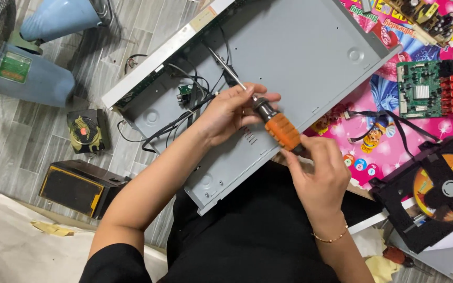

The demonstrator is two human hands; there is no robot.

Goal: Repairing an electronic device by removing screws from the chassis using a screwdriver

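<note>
A screwdriver [281, 130] with an orange and black handle points up-left into an opened grey metal player chassis [289, 47]. My right hand [318, 173] grips the rear of the handle. My left hand [234, 110] pinches the black collar and metal shaft near the handle. The shaft tip reaches toward black wires [195, 89] and a small green board [185, 90] inside the chassis. The chassis rests partly on my lap.
A green circuit board [428, 89] lies on a pink cartoon-printed mat [384, 152]. A black disc drive with a disc [436, 188] sits at right. Two small speakers [82, 186] and a blue fan base [32, 73] stand on the grey floor at left.
</note>
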